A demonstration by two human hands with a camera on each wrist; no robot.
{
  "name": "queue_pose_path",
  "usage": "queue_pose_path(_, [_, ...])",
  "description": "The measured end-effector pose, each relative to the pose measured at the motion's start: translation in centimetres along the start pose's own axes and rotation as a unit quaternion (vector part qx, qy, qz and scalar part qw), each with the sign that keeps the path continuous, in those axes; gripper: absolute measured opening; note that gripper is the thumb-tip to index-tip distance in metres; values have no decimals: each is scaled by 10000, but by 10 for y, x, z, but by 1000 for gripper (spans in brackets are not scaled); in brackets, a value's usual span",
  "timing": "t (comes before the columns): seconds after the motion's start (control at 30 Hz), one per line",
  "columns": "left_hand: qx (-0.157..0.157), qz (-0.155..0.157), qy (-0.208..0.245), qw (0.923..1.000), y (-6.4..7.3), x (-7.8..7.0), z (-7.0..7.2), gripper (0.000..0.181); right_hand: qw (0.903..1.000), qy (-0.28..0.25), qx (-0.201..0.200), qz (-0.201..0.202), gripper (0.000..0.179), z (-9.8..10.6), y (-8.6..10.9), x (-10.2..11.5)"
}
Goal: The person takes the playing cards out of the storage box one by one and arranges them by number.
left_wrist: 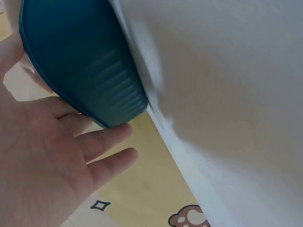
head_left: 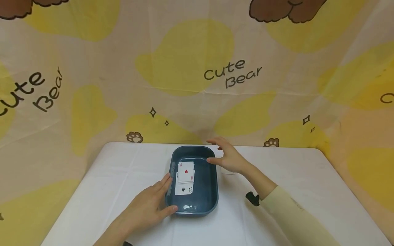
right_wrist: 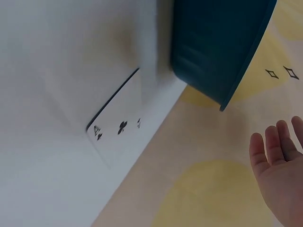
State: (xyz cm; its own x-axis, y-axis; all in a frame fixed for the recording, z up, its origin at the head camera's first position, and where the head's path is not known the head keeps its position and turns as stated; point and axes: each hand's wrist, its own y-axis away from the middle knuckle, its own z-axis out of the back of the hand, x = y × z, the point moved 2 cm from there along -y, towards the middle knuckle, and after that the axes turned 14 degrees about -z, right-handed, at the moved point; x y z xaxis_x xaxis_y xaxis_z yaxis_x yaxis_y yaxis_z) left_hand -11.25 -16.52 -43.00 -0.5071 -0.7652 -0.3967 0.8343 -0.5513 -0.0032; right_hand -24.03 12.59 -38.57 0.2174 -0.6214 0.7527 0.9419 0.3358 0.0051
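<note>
Dark-blue, round-cornered rectangular tray (head_left: 203, 184): on white-covered table (head_left: 277, 218), overlapping white playing cards (head_left: 186, 176) inside | left hand (head_left: 147, 205): fingers extended, touching tray's left side | right hand (head_left: 231, 159): fingers spread at right rim, contact unclear | white ace-of-clubs card (right_wrist: 117, 117): on table, right of tray

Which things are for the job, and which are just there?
Probably for the job:
- tray
- cards inside the tray
- card beside the tray
- left hand
- right hand

Just there:
- white table
- patterned cloth behind
</note>
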Motion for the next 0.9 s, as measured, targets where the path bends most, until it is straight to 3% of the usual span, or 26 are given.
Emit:
queue_pose_path(0.5, [69, -9, 58, 10000, 1, 1, 0, 97, 9996, -167, 238, 16, 68, -35, -11, 19])
queue_pose_path(0.9, [-9, -170, 4, 9999, -1, 2, 0, 96, 9992, -215, 346, -17, 67, -53, -20, 18])
